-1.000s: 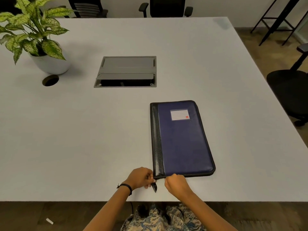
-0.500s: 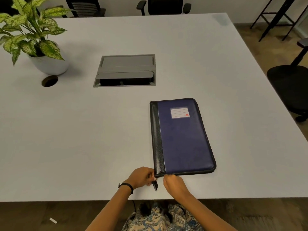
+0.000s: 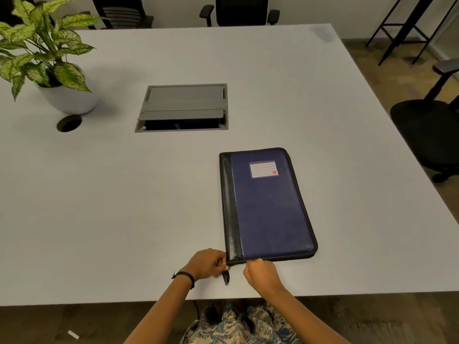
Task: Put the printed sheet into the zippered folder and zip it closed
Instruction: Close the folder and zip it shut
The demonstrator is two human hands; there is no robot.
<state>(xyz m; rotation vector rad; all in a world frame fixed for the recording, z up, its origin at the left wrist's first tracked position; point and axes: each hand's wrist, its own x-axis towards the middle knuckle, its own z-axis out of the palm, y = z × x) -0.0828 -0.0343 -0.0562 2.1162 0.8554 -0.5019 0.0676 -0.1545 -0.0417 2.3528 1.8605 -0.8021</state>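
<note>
A wide grey table (image 3: 124, 194) fills a meeting room, with a potted plant (image 3: 47, 58) at far left and a cable hatch (image 3: 183, 108) mid-table. Near the front edge, the left hand (image 3: 207, 264) is closed on the folder's bottom-left corner, a dark strap (image 3: 226, 278) hanging below. The folder (image 3: 268, 207) lies flat and closed; the printed sheet is not visible, presumably inside. The right hand (image 3: 260, 270) pinches at the near zipper edge, the pull itself hidden. Best to brace the corner firmly and draw the slider level along the track.

table (image 3: 124, 194): white | chairs (image 3: 244, 11): black, far side | floor (image 3: 372, 50): brown, possibly carpet
</note>
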